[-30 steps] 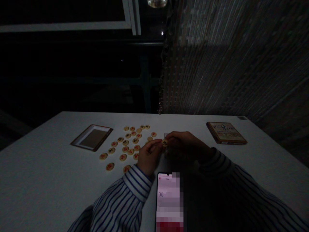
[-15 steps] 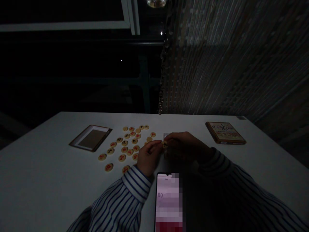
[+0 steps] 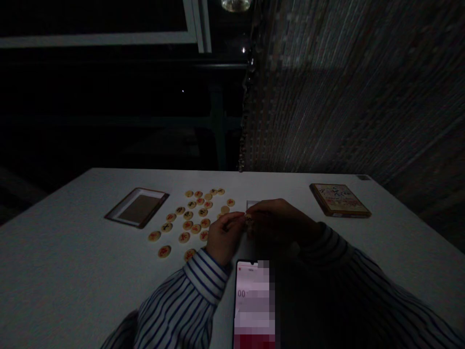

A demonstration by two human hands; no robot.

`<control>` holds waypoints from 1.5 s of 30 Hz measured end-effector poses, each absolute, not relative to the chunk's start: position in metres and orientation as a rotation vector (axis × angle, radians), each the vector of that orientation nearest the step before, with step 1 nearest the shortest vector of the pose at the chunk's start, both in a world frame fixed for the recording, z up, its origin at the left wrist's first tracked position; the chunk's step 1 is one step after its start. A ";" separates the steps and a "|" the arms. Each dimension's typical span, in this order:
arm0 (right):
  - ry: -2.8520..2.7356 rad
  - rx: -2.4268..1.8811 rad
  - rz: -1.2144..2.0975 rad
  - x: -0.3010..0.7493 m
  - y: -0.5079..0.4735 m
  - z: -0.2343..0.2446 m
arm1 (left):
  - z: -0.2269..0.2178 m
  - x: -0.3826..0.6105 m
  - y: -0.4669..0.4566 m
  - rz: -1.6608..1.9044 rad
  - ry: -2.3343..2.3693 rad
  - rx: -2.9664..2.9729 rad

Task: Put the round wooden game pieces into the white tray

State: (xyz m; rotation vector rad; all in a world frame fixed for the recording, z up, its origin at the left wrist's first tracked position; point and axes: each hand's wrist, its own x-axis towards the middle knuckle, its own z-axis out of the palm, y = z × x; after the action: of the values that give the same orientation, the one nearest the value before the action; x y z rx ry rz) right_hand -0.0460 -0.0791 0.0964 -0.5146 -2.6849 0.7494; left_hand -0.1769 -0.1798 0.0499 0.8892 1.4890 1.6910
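My left hand and my right hand meet above the white table, fingertips pinched together on one round game piece with a dark mark. It is half hidden by the fingers in the dim light. Several more round pale pieces, marked red or black, lie scattered just left of my hands. Both my sleeves are striped.
An open shallow box tray lies at the left. A flat printed box lid lies at the right. A lit phone sits near the front edge, between my forearms. A small pale square lies behind my hands. A beaded curtain hangs behind.
The piece between my fingertips has dropped slightly and turned, so less of its face shows. My hands have barely shifted.
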 end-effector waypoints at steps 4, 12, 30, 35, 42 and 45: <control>-2.688 -0.468 0.732 -0.046 -0.078 0.094 | 0.050 -0.176 -0.180 1.700 1.463 0.882; -2.655 -0.561 0.739 -0.046 -0.077 0.091 | 0.055 -0.175 -0.181 1.694 1.474 0.873; -2.615 -0.693 0.800 -0.047 -0.080 0.091 | 0.053 -0.176 -0.180 1.735 1.442 0.827; -2.601 -0.679 0.843 -0.047 -0.082 0.092 | 0.053 -0.176 -0.180 1.737 1.406 0.824; -2.579 -0.740 0.920 -0.047 -0.084 0.093 | 0.051 -0.176 -0.179 1.723 1.388 0.798; -2.608 -0.736 0.867 -0.047 -0.082 0.093 | 0.050 -0.177 -0.180 1.708 1.394 0.814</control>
State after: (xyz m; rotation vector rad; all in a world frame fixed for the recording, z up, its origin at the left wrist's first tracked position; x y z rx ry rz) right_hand -0.0468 -0.0816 0.0928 -0.7358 -2.6081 0.8665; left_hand -0.1766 -0.1795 0.0502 0.8135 1.3942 1.7076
